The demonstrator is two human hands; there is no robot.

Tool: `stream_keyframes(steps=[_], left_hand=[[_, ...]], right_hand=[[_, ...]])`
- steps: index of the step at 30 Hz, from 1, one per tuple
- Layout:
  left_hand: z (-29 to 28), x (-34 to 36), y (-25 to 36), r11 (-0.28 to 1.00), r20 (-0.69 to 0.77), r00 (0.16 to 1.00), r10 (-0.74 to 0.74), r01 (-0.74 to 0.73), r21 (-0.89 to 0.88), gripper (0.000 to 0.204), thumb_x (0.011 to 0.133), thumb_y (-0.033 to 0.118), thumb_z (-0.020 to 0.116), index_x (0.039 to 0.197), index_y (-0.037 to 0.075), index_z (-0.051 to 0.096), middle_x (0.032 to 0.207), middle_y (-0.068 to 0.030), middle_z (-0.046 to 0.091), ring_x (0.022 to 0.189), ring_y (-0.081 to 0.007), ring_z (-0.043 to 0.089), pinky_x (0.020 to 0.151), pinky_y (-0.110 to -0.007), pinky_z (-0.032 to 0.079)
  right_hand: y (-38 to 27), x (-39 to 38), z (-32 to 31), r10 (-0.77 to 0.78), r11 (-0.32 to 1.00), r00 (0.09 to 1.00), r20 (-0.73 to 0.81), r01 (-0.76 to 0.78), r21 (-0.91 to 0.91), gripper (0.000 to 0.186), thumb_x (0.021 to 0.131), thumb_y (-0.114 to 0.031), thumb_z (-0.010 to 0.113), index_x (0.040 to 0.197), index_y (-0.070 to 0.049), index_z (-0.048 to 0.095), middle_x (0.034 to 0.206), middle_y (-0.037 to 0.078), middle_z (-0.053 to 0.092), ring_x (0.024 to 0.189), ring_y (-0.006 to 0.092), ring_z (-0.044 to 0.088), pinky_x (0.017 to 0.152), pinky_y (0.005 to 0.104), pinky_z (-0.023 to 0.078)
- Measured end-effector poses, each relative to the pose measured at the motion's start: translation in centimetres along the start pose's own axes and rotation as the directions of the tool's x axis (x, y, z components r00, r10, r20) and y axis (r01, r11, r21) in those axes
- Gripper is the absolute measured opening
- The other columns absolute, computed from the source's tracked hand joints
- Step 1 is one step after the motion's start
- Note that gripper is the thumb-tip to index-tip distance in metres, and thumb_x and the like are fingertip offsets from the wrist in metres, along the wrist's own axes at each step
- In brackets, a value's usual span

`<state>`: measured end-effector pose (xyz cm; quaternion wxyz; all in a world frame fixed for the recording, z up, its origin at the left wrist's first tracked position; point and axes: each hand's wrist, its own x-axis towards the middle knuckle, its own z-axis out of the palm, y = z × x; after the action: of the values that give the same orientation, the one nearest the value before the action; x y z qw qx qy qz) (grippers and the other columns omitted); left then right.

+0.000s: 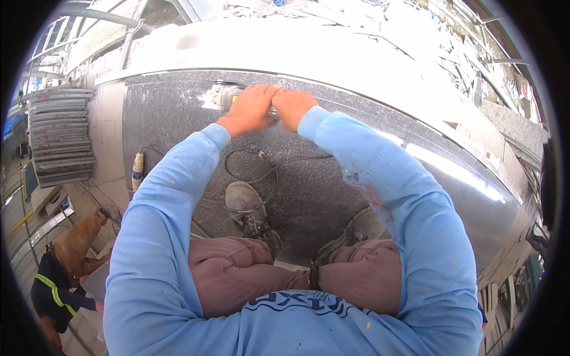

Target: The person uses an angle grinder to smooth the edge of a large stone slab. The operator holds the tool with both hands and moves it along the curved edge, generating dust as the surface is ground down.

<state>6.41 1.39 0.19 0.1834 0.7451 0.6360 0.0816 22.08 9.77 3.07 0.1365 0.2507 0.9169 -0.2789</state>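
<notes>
Both my hands are wrapped round an angle grinder near the far edge of a dark speckled stone slab [178, 121]. Its grey metal head [224, 98] shows to the left of my fingers, with a bit of yellow beside them; most of the body is hidden. My left hand [252, 111] grips it just behind the head. Close against it, my right hand [293, 108] is closed round the rear part. A pale dusty patch [208, 99] lies by the grinder's head. The disc cannot be made out clearly.
A looped dark cable [276, 172] lies on the slab by my shoes [244, 204]. On the left are a white-and-blue cylindrical corded piece [138, 169], stacked grey slabs [62, 136] and a bending co-worker [65, 267]. Scaffold poles [127, 41] stand beyond; rubble [457, 53] lies far right.
</notes>
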Motion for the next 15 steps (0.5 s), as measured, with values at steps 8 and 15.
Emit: stream_keyframes(steps=[8, 15], left_hand=[[0.0, 0.0, -1.6, 0.999, 0.051, 0.998, -0.034, 0.033, 0.006, 0.085, 0.066, 0.016, 0.086, 0.14, 0.006, 0.046, 0.132, -0.0151, 0.06, 0.125, -0.0335, 0.056, 0.107, -0.045, 0.045], [-0.8, 0.0, 0.4, 1.0, 0.007, 1.0, -0.012, 0.013, -0.021, 0.086, 0.066, 0.016, 0.087, 0.14, 0.006, 0.045, 0.13, -0.0153, 0.061, 0.125, -0.0339, 0.056, 0.107, -0.045, 0.045]], right_hand=[[-0.4, 1.7, 0.3, -0.009, 1.0, 1.0, 0.029, 0.01, -0.009, 0.038, 0.077, -0.004, 0.075, 0.114, 0.002, 0.067, 0.113, 0.017, 0.072, 0.105, 0.0326, 0.072, 0.086, 0.0427, 0.06], [-0.8, -0.2, -1.6, 0.012, 1.0, 0.997, 0.075, -0.01, -0.026, 0.032, 0.077, -0.004, 0.075, 0.108, 0.002, 0.069, 0.108, 0.018, 0.073, 0.103, 0.0329, 0.072, 0.084, 0.0425, 0.061]])
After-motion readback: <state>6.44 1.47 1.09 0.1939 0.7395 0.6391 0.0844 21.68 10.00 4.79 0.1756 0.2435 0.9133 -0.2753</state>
